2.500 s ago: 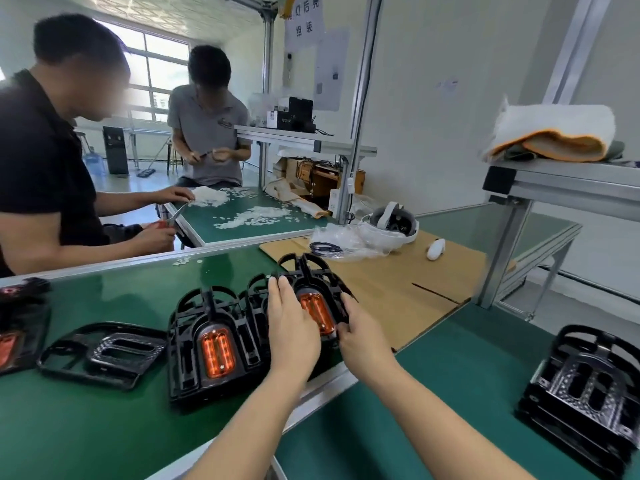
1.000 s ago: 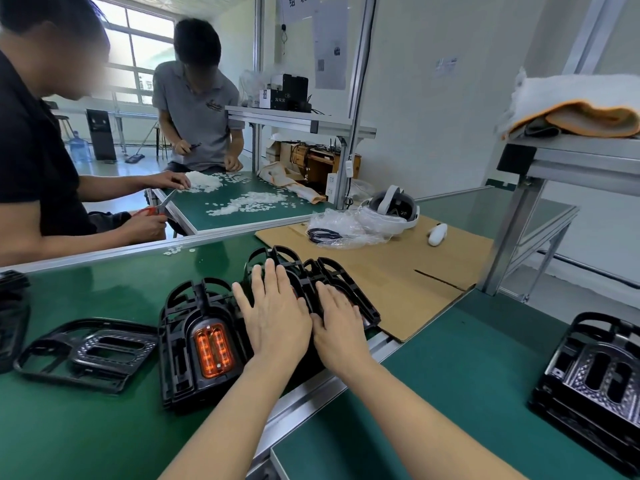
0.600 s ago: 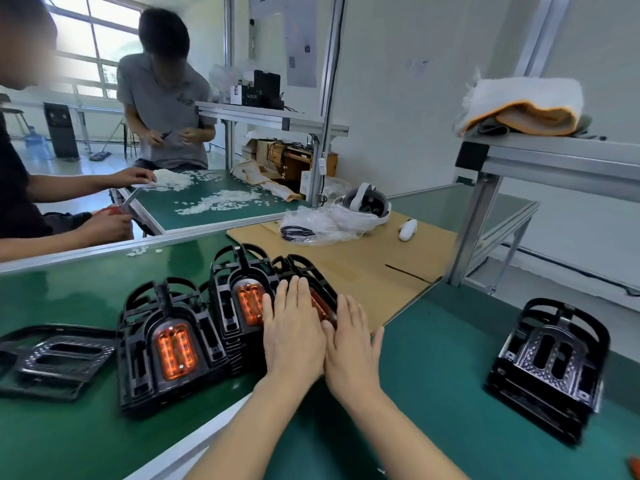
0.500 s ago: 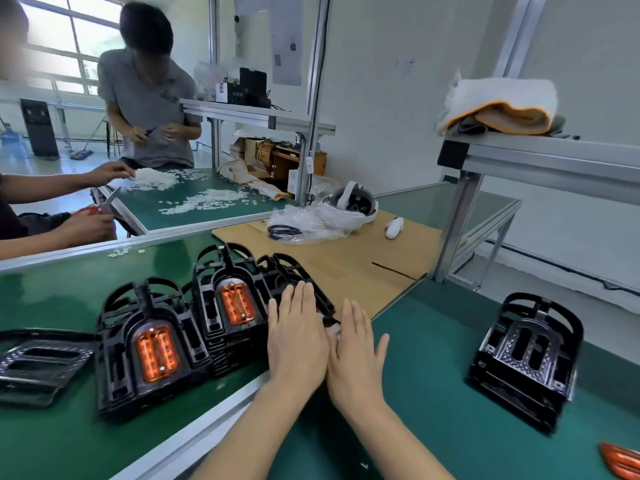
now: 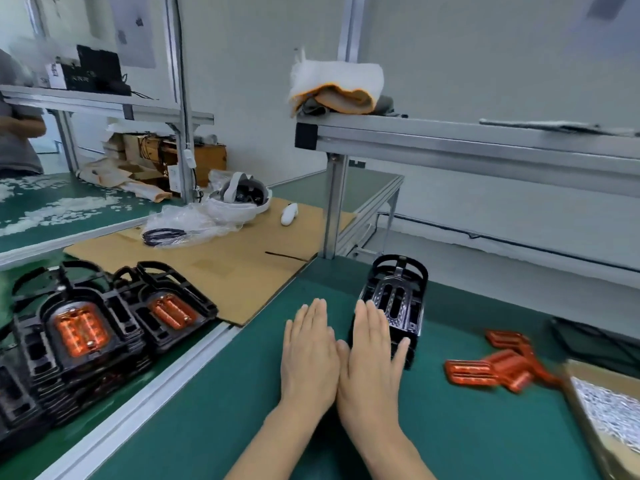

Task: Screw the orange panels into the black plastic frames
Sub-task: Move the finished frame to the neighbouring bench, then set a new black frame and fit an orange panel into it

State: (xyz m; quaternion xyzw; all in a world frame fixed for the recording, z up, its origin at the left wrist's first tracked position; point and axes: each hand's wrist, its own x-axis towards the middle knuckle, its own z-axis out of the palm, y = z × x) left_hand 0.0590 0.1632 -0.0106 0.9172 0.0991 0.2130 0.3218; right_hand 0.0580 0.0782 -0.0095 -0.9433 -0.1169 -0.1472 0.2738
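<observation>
Fingers straight, right grip (image 5: 372,355) overlaps black frame stack (image 5: 394,299); left grip (image 5: 308,351) flat alongside.

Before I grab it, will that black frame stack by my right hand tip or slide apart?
The stack looks rigid, open-ribbed plastic, so probably light. Frames seem only nested, so layers may shift. It stands tall on a smooth mat; a low push should slide it.

No legible text anywhere. Wall papers (image 5: 135,32) top left carry dark marks, too blurred to read. White label on the black box (image 5: 90,73) on the left shelf has print, also unreadable. Nothing readable on frames, panels or headset.
</observation>
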